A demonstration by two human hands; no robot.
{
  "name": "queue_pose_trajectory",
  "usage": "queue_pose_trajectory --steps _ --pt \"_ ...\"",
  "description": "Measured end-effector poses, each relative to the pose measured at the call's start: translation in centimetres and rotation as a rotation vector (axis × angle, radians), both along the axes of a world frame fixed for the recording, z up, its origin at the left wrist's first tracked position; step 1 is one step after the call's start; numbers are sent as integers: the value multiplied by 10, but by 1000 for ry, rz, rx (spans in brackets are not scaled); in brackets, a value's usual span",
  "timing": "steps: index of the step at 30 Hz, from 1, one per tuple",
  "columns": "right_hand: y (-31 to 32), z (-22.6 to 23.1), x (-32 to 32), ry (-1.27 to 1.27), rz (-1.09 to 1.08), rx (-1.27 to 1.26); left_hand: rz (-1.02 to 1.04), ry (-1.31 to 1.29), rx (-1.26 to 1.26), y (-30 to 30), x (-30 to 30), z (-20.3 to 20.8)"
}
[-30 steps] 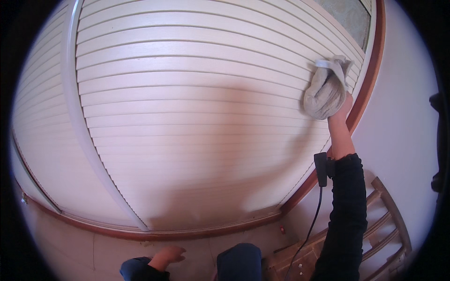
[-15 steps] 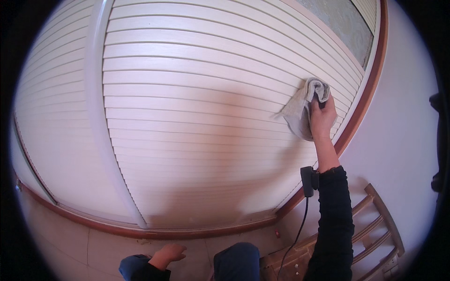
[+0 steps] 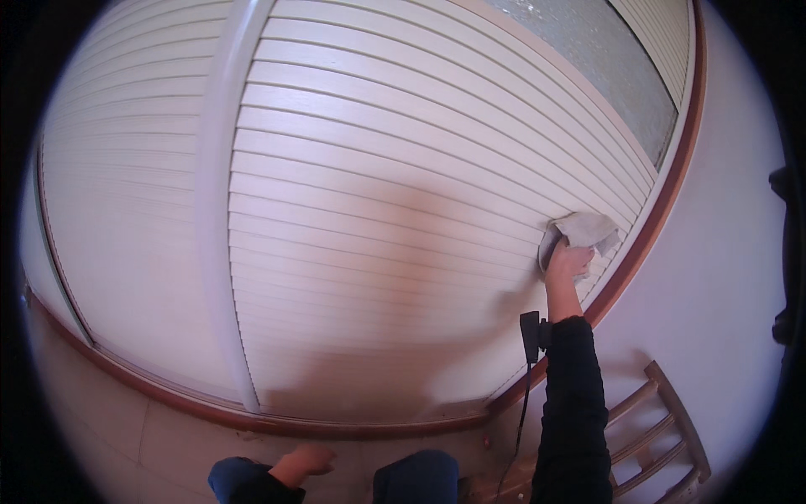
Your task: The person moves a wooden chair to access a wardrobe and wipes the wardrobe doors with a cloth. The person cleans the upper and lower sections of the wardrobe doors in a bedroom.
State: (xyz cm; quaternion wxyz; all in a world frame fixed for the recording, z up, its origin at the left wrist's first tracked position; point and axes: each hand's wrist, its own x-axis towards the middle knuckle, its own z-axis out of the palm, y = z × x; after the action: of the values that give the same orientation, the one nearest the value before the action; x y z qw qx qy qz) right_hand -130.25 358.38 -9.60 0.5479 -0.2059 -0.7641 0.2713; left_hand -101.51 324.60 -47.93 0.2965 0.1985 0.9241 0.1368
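A grey cloth (image 3: 588, 225) is bunched in my right hand (image 3: 569, 262) and lies against the right part of a cream slatted panel (image 3: 378, 193). My fingers close around the cloth and are partly hidden by it. Low in the view, my left hand (image 3: 306, 460) hangs over my blue-clad knee, holding nothing, its fingers loosely stretched out and a little blurred. A small black device (image 3: 531, 336) sits at my right wrist, with a cable running down from it.
A wooden chair (image 3: 659, 428) stands at the lower right beside a pale wall (image 3: 722, 252). Brown trim (image 3: 646, 239) edges the panel. A white upright bar (image 3: 217, 185) divides the slats at left. Patterned glass (image 3: 604, 67) shows at the top right.
My right hand has moved down along the slats with the cloth, which now spreads over the hand's far side. The view has shifted slightly; my left hand stays by the knee.
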Motion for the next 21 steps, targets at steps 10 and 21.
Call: queue_pose_trajectory --steps 10,21 --pt "-247 54 97 724 355 988 -5 53 75 3 6 9" --pt "-283 160 86 923 436 1369 -1 274 289 -27 12 -45"
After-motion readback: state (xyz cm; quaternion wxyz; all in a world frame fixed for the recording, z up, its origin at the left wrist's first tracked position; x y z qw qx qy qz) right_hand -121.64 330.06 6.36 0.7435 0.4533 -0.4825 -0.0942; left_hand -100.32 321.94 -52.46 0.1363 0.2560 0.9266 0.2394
